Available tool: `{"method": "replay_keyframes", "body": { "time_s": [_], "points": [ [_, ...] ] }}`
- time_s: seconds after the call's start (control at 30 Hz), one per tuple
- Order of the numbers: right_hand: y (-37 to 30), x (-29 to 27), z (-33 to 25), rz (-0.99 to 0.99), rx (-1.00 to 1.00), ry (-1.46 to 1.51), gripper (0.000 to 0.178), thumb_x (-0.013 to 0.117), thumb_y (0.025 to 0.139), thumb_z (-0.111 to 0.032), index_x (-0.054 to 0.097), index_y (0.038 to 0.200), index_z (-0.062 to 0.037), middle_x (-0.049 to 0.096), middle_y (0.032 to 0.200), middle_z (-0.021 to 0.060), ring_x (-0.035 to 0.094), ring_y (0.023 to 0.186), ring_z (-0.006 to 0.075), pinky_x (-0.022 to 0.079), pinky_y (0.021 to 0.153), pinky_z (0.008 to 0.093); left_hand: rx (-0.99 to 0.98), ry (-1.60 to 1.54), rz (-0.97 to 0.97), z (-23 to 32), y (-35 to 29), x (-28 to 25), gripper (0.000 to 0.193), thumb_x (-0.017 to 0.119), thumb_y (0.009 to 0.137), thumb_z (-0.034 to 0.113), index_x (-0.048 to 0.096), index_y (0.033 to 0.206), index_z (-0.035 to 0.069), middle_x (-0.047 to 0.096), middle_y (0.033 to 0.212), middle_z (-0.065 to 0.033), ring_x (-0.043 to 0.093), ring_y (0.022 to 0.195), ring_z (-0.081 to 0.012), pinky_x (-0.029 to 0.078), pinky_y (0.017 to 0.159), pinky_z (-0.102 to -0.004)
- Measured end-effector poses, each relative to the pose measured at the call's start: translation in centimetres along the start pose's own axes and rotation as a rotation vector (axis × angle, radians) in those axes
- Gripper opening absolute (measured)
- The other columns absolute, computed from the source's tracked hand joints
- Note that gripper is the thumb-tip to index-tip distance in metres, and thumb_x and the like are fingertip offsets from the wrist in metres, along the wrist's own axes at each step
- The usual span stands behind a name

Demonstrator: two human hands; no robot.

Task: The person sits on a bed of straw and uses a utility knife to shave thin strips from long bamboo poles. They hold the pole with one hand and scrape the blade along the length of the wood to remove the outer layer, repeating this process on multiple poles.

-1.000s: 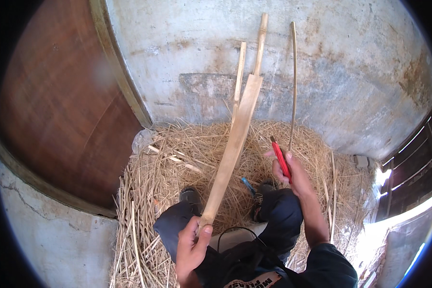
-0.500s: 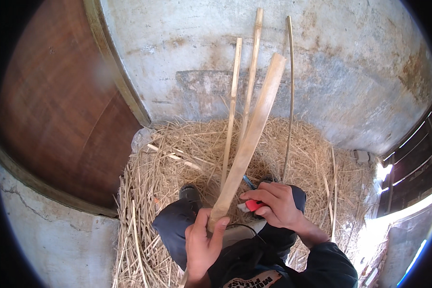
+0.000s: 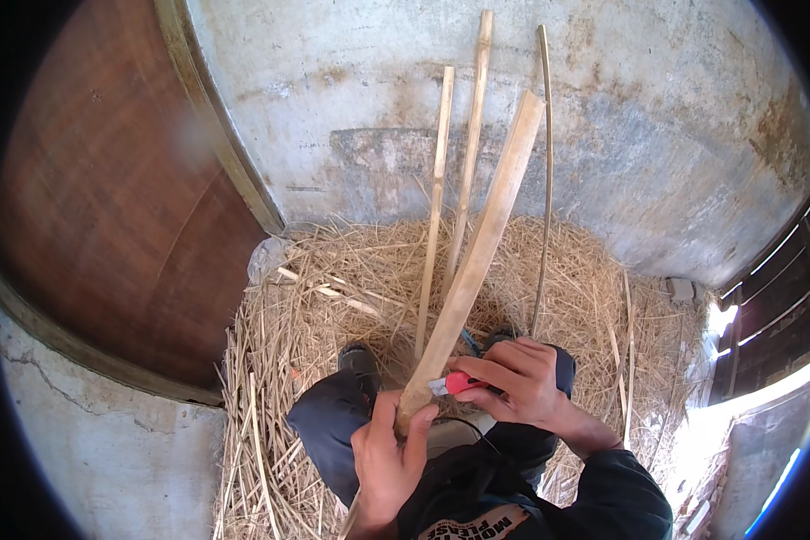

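Observation:
A long, flat bamboo strip (image 3: 482,241) slants up and away from my lap, its far end in front of the wall. My left hand (image 3: 390,454) is closed round the near end, thumb on one side and fingers on the other. My right hand (image 3: 520,382) grips a red utility knife (image 3: 460,383). The knife's grey tip points left and is at the strip's right edge, just above my left hand; whether it touches I cannot tell. Part of the knife's handle is hidden by my fingers.
Two pale bamboo sticks (image 3: 436,193) and a thinner, darker stick (image 3: 546,180) lean against the stained wall (image 3: 657,117). Straw and shavings (image 3: 306,333) cover the floor round my shoes. A brown door (image 3: 117,198) stands on the left, a slatted dark panel (image 3: 774,297) on the right.
My right hand has brought the knife up and left to the bamboo strip's edge. The strip's far end has shifted slightly right and up; my left hand keeps its hold.

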State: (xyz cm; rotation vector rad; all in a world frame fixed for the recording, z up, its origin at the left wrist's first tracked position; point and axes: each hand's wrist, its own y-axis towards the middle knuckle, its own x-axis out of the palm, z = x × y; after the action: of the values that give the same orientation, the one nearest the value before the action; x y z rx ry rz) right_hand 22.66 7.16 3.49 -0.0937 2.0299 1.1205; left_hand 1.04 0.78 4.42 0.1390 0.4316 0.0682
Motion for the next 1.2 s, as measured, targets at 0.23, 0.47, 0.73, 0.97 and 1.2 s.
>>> {"method": "replay_keyframes", "body": {
  "time_s": [0.23, 0.47, 0.73, 0.97, 1.2],
  "points": [
    [0.2, 0.3, -0.1, 0.017, 0.021, 0.015, 0.045, 0.089, 0.076, -0.036, 0.082, 0.114, -0.0129, 0.059, 0.071, -0.0013, 0.058, 0.057, 0.0182, 0.044, 0.053, 0.0321, -0.003, 0.006, 0.004, -0.3, 0.1, 0.1, 0.022, 0.074, 0.101, 0.016, 0.062, 0.111, 0.0, 0.074, 0.084, -0.0214, 0.076, 0.074, -0.0395, 0.056, 0.061, -0.0384],
    [0.2, 0.4, 0.1, 0.011, 0.002, -0.031, 0.045, 0.089, 0.077, -0.039, 0.081, 0.115, -0.0162, 0.056, 0.07, -0.0047, 0.058, 0.057, 0.013, 0.042, 0.051, 0.0286, -0.043, -0.052, -0.005, -1.2, 0.1, 0.3, 0.021, 0.074, 0.102, 0.016, 0.063, 0.109, 0.0, 0.073, 0.08, -0.0187, 0.074, 0.064, -0.0283, 0.053, 0.057, -0.0338],
    [-0.2, 1.0, 0.2, 0.038, -0.008, -0.068, 0.046, 0.09, 0.077, -0.041, 0.082, 0.115, -0.0179, 0.053, 0.068, -0.0061, 0.054, 0.055, 0.011, 0.039, 0.05, 0.0277, -0.033, -0.064, 0.0, -1.6, -0.1, 0.3, 0.021, 0.073, 0.103, 0.016, 0.063, 0.109, 0.0, 0.073, 0.078, -0.0171, 0.069, 0.055, -0.0226, 0.049, 0.051, -0.0317],
    [-0.5, 1.8, 0.3, 0.065, -0.015, -0.087, 0.047, 0.09, 0.076, -0.043, 0.082, 0.116, -0.0194, 0.05, 0.066, -0.0069, 0.052, 0.053, 0.0103, 0.038, 0.05, 0.0278, -0.047, -0.047, 0.004, -2.0, -0.5, 0.1, 0.02, 0.073, 0.102, 0.016, 0.063, 0.11, 0.0, 0.072, 0.076, -0.0162, 0.067, 0.052, -0.0205, 0.047, 0.05, -0.0307],
    [-0.7, 2.3, 0.4, 0.067, -0.031, -0.102, 0.045, 0.09, 0.077, -0.042, 0.082, 0.116, -0.0206, 0.048, 0.066, -0.0076, 0.051, 0.053, 0.0098, 0.037, 0.05, 0.0278, -0.055, -0.027, 0.005, -2.6, -0.9, 0.1, 0.021, 0.073, 0.102, 0.015, 0.063, 0.111, 0.0, 0.074, 0.08, -0.0169, 0.069, 0.054, -0.023, 0.048, 0.05, -0.0316]
  ]
}}
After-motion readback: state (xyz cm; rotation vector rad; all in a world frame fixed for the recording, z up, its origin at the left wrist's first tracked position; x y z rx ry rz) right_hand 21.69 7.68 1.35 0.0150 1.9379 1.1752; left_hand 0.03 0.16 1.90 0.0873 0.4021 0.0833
